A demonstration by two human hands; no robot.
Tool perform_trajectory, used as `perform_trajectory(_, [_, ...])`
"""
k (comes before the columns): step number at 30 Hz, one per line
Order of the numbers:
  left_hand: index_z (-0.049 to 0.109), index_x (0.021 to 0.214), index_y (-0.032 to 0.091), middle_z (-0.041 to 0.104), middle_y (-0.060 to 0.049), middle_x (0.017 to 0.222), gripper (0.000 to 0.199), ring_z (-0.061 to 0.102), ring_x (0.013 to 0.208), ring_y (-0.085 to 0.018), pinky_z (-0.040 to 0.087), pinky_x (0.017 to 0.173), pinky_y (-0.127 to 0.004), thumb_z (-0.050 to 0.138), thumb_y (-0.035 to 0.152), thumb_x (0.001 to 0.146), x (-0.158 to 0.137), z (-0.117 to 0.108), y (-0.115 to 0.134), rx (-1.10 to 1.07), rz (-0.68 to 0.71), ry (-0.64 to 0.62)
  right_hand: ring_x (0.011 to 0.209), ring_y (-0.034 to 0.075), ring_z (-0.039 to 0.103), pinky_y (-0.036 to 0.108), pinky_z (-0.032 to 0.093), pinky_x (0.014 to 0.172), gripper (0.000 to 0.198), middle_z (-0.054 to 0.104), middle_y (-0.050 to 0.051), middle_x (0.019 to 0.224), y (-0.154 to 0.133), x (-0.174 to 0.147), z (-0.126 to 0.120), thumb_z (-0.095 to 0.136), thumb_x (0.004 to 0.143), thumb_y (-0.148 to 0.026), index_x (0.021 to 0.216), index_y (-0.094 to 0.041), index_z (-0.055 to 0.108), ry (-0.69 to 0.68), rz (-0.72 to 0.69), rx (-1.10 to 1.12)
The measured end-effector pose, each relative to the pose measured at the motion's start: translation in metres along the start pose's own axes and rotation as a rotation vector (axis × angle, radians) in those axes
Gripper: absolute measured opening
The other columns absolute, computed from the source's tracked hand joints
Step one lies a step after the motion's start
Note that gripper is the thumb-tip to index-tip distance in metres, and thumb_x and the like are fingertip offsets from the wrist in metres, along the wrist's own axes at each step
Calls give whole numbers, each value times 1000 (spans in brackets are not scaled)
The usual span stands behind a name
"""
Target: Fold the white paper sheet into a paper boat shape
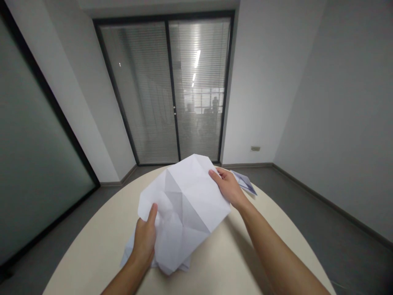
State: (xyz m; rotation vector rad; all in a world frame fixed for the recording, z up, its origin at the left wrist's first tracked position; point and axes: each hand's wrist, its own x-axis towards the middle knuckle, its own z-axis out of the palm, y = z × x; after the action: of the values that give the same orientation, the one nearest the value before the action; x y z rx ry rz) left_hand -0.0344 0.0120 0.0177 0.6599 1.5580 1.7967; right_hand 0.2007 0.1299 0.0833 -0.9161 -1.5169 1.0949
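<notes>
A large sheet of white paper, marked with several crossing creases, is held up over the table. My left hand grips its lower left edge, thumb on the near face and fingers hidden behind. At the upper right edge my right hand pinches the sheet between thumb and fingers. The paper is tilted and buckles near my left thumb. Beneath its lower part, more folded paper shows on both sides of my left wrist; whether it joins the sheet I cannot tell.
A round cream table spreads below my hands. Near its far right edge lies a bluish folded paper piece, just beyond my right hand. Behind the table stand glass panels with blinds and a white wall with a socket.
</notes>
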Motion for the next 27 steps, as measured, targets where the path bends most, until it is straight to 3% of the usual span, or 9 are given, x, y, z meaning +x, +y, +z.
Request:
perform_trajectory(5, [73, 105, 12, 74, -15, 113, 38, 65, 117, -31, 43, 109, -46, 70, 43, 83, 14, -9, -6, 113, 60, -74, 60, 18, 66, 26, 48, 53, 38, 75, 3, 79, 1, 3, -17, 74, 78, -50, 99, -19, 70, 25, 162, 88])
perform_trajectory(8, [73, 104, 12, 73, -15, 114, 39, 65, 117, -31, 44, 109, -46, 72, 44, 80, 18, -12, -11, 119, 60, -84, 66, 19, 69, 27, 53, 57, 38, 75, 4, 81, 3, 4, -22, 76, 79, -42, 108, -19, 68, 55, 224, 190])
perform_trajectory(14, [69, 112, 13, 71, -15, 119, 38, 65, 116, -30, 44, 108, -45, 65, 38, 84, 10, -18, -15, 25, 39, 26, 100, 17, 69, 29, 56, 85, 69, 70, 6, 121, 18, -5, -19, 79, 75, -25, 138, -28, 51, -53, 202, 420])
perform_trajectory(17, [66, 118, 13, 72, -14, 116, 41, 69, 106, -29, 49, 102, -46, 63, 34, 82, 6, -22, -10, 26, 46, 45, 112, 19, 64, 31, 54, 91, 68, 63, 7, 135, 28, -8, -11, 80, 69, -19, 132, -29, 56, -34, 214, 362])
perform_trajectory(21, [64, 121, 12, 72, -14, 110, 48, 69, 100, -30, 51, 99, -48, 62, 29, 77, 3, -24, 6, 139, 112, 87, 117, 24, 62, 37, 54, 94, 46, 63, 10, 133, 46, -3, 0, 76, 68, -24, 113, -23, 64, 115, 173, 275])
perform_trajectory(24, [49, 141, 13, 69, -14, 119, 66, 68, 104, -28, 49, 102, -46, 58, 18, 76, -2, -20, 16, 172, 207, 82, 117, 26, 63, 43, 50, 100, 46, 59, 11, 139, 66, 1, 3, 75, 71, -33, 114, -22, 65, 91, 110, 224])
perform_trajectory(27, [16, 158, 22, 49, -13, 147, 95, 56, 127, -24, 40, 112, -41, 55, 7, 72, -2, -11, 12, 137, 274, 139, 134, 28, 50, 45, 38, 112, 53, 37, 10, 158, 93, 2, 6, 75, 74, -42, 124, -27, 64, -25, 15, 147])
